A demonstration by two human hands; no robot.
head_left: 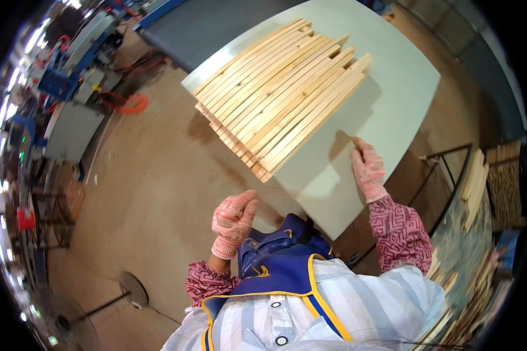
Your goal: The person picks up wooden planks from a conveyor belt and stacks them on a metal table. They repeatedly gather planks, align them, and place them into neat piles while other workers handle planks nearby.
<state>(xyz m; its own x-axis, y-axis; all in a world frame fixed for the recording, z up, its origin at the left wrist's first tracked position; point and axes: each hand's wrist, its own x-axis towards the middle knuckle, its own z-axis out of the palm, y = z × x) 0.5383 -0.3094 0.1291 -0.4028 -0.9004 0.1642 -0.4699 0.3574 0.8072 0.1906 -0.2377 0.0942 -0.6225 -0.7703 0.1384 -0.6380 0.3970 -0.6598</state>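
A stack of pale wooden strips (pixel 287 88) lies side by side on a light green table (pixel 404 88), their near ends stepped and hanging a little past its left edge. My left hand (pixel 233 221), in a pink and white knit glove, is held off the table below the near end of the stack. Its fingers are curled closed, and nothing shows in them. Over the table to the right of the strips is my right hand (pixel 369 169), gloved alike, with fingers partly stretched and apart. No held thing shows there, and a shadow falls beside its fingertips.
Offcuts and thin strips (pixel 474 292) are heaped on a surface at the lower right, near a metal frame (pixel 451 155). Machinery (pixel 70 88) stands at the far left. A pedestal fan (pixel 134 289) is on the floor at the lower left. A dark grey surface (pixel 199 29) adjoins the table's far side.
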